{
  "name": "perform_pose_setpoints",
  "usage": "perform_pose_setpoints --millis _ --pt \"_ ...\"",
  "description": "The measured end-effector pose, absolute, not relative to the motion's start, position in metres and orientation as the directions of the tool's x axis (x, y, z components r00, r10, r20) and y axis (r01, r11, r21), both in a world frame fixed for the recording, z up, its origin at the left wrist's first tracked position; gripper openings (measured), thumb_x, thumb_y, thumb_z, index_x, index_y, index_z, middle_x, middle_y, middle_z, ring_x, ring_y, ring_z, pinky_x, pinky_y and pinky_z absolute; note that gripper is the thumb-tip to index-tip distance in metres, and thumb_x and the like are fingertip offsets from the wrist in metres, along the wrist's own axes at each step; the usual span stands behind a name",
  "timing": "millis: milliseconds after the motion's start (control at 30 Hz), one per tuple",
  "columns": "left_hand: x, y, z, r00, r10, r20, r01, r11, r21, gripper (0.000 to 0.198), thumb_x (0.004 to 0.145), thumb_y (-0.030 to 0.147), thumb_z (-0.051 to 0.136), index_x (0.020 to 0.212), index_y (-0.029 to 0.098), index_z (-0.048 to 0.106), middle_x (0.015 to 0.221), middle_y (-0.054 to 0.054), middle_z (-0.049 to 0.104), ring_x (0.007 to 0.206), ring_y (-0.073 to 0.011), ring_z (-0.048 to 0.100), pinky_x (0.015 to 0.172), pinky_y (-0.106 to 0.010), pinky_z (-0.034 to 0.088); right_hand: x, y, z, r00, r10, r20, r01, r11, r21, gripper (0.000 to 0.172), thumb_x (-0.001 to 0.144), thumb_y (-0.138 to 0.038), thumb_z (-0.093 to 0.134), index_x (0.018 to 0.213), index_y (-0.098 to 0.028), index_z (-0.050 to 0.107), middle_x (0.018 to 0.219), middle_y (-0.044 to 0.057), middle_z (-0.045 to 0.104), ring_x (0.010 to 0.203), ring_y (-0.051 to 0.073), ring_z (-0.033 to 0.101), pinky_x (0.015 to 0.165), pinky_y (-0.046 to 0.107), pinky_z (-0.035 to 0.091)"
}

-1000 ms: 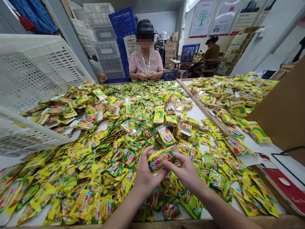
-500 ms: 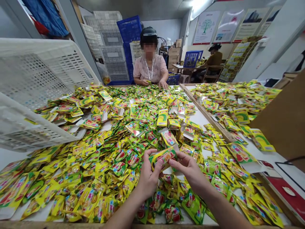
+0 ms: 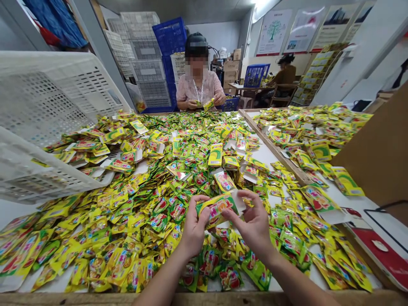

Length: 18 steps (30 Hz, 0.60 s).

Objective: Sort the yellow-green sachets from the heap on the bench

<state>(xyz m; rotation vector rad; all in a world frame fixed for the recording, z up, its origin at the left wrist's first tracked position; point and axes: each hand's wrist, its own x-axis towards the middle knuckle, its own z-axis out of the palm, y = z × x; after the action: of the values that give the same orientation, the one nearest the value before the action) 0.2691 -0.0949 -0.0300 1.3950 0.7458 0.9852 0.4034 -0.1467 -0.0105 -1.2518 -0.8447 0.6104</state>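
Note:
A small yellow and green carton [image 3: 218,209] with a melon-type print is held up over the heap, its wide face toward me. White flaps stand open at its right end. My left hand [image 3: 195,229] is closed around the carton's left end, thumb on the front. My right hand [image 3: 255,227] grips the right end, its thumb on the front face and its fingers by the white flap. Below and around both hands lie many yellow and green foil sachets [image 3: 178,210]. Just beyond them rests another open carton [image 3: 225,180].
A white plastic crate [image 3: 63,93] tips toward the heap on the left, cartons spilling from it. A wooden divider [image 3: 274,148] separates the right-hand pile. Across the table a co-worker [image 3: 200,87] holds yellow packages. A brown board [image 3: 376,157] and red-white object [image 3: 379,250] are at right.
The carton has turned to show its wide face and white flap, and my right fingers have spread around that end. The co-worker has raised a yellow package from the pile.

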Motion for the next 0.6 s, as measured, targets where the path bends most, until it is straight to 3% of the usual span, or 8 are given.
perform_pose_setpoints --millis 67,133,200,300,433,500,567,600 --pt "0.270 -0.097 -0.027 0.484 0.866 0.125 -0.118 -0.077 0.990 0.043 0.077 0.045 0.060 0.107 0.023 0.038 0.086 -0.001 0.061 0.065 -0.0142 0.062 0.058 -0.027 0.052 0.406 -0.145 -0.007 0.599 0.783 0.167 -0.008 0.214 -0.977 0.073 0.055 -0.034 0.082 0.116 -0.026 0.044 0.119 0.010 0.056 0.081 0.019 0.066 0.069 0.032 0.058" --pt "0.271 -0.098 -0.025 0.465 0.875 0.133 -0.091 -0.102 0.991 0.048 0.072 0.040 0.068 0.105 0.022 0.038 0.091 -0.002 0.061 0.075 -0.0159 0.064 0.067 -0.029 0.052 0.408 -0.143 -0.003 0.527 0.849 0.045 -0.120 0.127 -0.985 0.081 0.053 -0.036 0.083 0.121 -0.025 0.040 0.117 0.010 0.057 0.080 0.020 0.067 0.067 0.032 0.058" --pt "0.273 -0.099 -0.025 0.441 0.891 0.107 -0.074 -0.082 0.994 0.045 0.073 0.040 0.066 0.103 0.022 0.038 0.091 -0.002 0.061 0.074 -0.0154 0.063 0.065 -0.028 0.051 0.409 -0.143 -0.003 0.400 0.914 -0.075 -0.193 0.004 -0.981 0.076 0.055 -0.039 0.081 0.118 -0.021 0.044 0.103 0.008 0.064 0.079 0.020 0.067 0.067 0.031 0.057" --pt "0.273 -0.098 -0.027 0.505 0.862 0.035 -0.073 0.002 0.997 0.045 0.077 0.045 0.061 0.107 0.022 0.037 0.085 0.000 0.060 0.063 -0.0128 0.059 0.056 -0.026 0.047 0.412 -0.144 -0.008 0.315 0.940 -0.127 -0.181 -0.071 -0.981 0.060 0.059 -0.041 0.079 0.107 -0.018 0.051 0.088 0.005 0.068 0.074 0.018 0.066 0.063 0.029 0.056" --pt "0.271 -0.096 -0.029 0.565 0.824 0.044 -0.088 0.007 0.996 0.055 0.083 0.048 0.052 0.124 0.022 0.028 0.096 -0.005 0.060 0.073 -0.0140 0.058 0.067 -0.029 0.048 0.455 -0.134 0.010 0.272 0.942 -0.195 -0.044 -0.191 -0.981 0.048 0.054 -0.037 0.082 0.091 -0.017 0.059 0.082 0.006 0.069 0.067 0.018 0.066 0.054 0.027 0.054" --pt "0.269 -0.093 -0.028 0.502 0.861 0.086 -0.096 -0.044 0.994 0.063 0.082 0.048 0.054 0.130 0.022 0.022 0.107 -0.008 0.057 0.080 -0.0148 0.057 0.074 -0.031 0.047 0.496 -0.124 0.040 0.473 0.875 -0.104 0.077 -0.159 -0.984 0.046 0.052 -0.031 0.084 0.089 -0.016 0.061 0.086 0.009 0.069 0.069 0.019 0.066 0.055 0.028 0.055" --pt "0.267 -0.089 -0.028 0.409 0.906 0.108 -0.091 -0.077 0.993 0.067 0.080 0.047 0.057 0.131 0.023 0.020 0.111 -0.009 0.053 0.083 -0.0151 0.057 0.077 -0.032 0.047 0.541 -0.115 0.077 0.808 0.556 0.196 0.229 0.010 -0.973 0.045 0.058 -0.025 0.080 0.096 -0.013 0.059 0.098 0.015 0.067 0.078 0.021 0.066 0.063 0.032 0.055" --pt "0.265 -0.087 -0.028 0.366 0.924 0.114 -0.092 -0.086 0.992 0.067 0.080 0.046 0.057 0.130 0.023 0.020 0.112 -0.009 0.053 0.084 -0.0155 0.057 0.077 -0.033 0.048 0.561 -0.111 0.094 0.863 0.421 0.279 0.287 0.046 -0.957 0.050 0.067 -0.024 0.074 0.111 -0.014 0.053 0.117 0.017 0.060 0.091 0.021 0.064 0.072 0.032 0.053"
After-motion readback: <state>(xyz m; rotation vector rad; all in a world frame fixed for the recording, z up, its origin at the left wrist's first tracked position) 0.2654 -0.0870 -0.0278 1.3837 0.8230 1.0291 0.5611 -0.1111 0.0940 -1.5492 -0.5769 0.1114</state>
